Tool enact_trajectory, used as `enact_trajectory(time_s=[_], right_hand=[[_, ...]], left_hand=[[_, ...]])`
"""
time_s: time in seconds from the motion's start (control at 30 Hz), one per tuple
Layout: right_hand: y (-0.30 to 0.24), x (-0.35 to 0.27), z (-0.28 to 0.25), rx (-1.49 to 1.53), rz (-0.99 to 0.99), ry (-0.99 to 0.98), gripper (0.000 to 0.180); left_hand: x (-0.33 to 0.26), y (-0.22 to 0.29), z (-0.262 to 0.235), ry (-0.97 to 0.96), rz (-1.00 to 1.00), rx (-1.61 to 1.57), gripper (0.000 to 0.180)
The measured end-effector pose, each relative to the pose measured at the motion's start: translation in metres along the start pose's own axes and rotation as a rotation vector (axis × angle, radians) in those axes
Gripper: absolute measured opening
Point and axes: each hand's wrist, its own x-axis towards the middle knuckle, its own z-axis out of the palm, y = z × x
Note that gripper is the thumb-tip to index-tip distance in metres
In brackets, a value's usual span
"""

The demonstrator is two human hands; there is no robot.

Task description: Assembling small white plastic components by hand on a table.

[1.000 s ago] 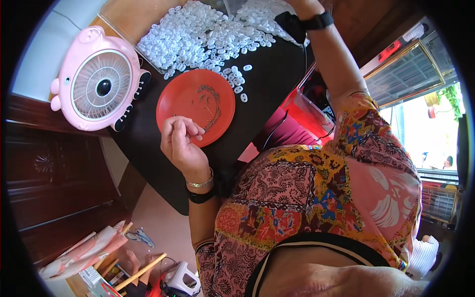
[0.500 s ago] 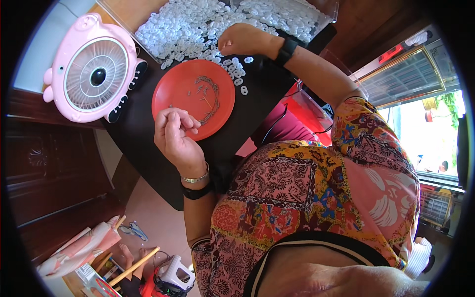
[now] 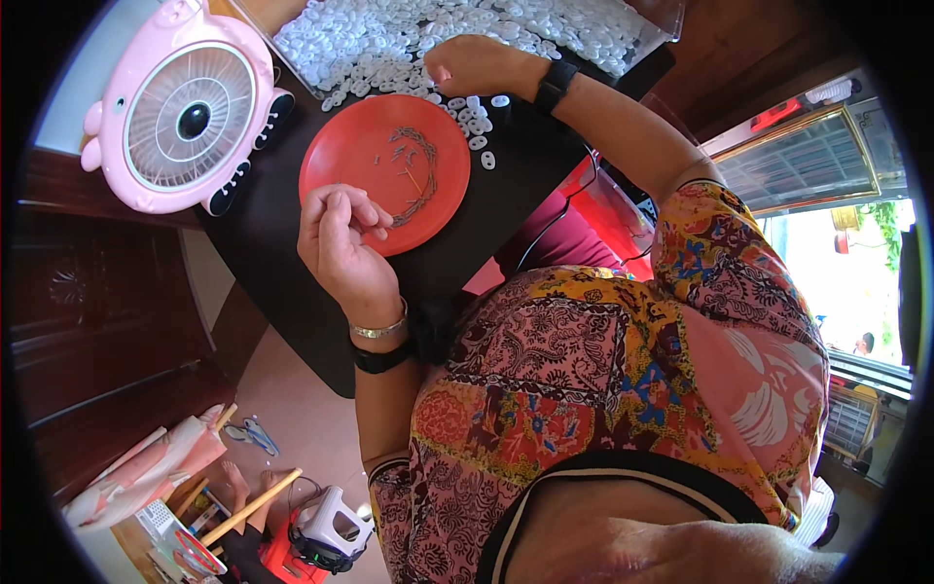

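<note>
The small oval white plastic pieces with paired holes (image 3: pixel 360 44) lie in a broad heap at the top of the frame, their long axes turned every way. Of the few strays at upper centre, the lowest one (image 3: pixel 488 160) has its long axis nearly upright in the frame, while the topmost one (image 3: pixel 500 100) lies roughly crosswise.

Below the heap, the round red plate (image 3: pixel 331 146) carries thin dark-grey pins (image 3: pixel 431 161) strewn in an arc that bows toward the frame's right. Inside it, a slim straw-coloured sliver (image 3: pixel 413 178) slants from upper left to lower right.

The left hand (image 3: pixel 345 243) hides the plate's lower-left rim, fingers curled and thumb drawn up to them; whether something sits in the pinch cannot be told. The right hand (image 3: pixel 486 73) is bent inward at the heap's near edge, fingertips toward the frame's left, covering some pieces; its grip cannot be told.

The clear plastic wall (image 3: pixel 675 19) bounds the heap at upper right. The pink pig-shaped fan (image 3: pixel 193 122) fills the upper left, beside the black counter (image 3: pixel 272 263).
</note>
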Motion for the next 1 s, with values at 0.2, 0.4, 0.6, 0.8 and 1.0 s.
enact_trajectory(time_s=[0.2,0.4,0.6,0.8,1.0], right_hand=[[-0.035,-0.016,-0.031,0.418,0.112,0.131,0.015],[-0.112,-0.039,-0.049,0.971,-0.182,0.008,0.013],[-0.127,-0.046,-0.049,0.925,-0.175,0.065,0.009],[-0.132,-0.042,-0.041,1.138,-0.155,0.0,0.01],[-0.111,-0.032,-0.045,0.684,-0.148,0.192,0.015]], left_hand=[[0.003,-0.005,0.0,0.002,-0.077,0.1,0.018],[0.001,-0.005,0.008,-0.027,-0.171,0.284,0.021],[0.003,-0.006,0.009,-0.11,-0.169,0.349,0.019],[0.001,-0.004,0.003,-0.101,-0.186,0.124,0.018],[0.014,-0.003,-0.014,0.008,0.046,0.004,0.013]])
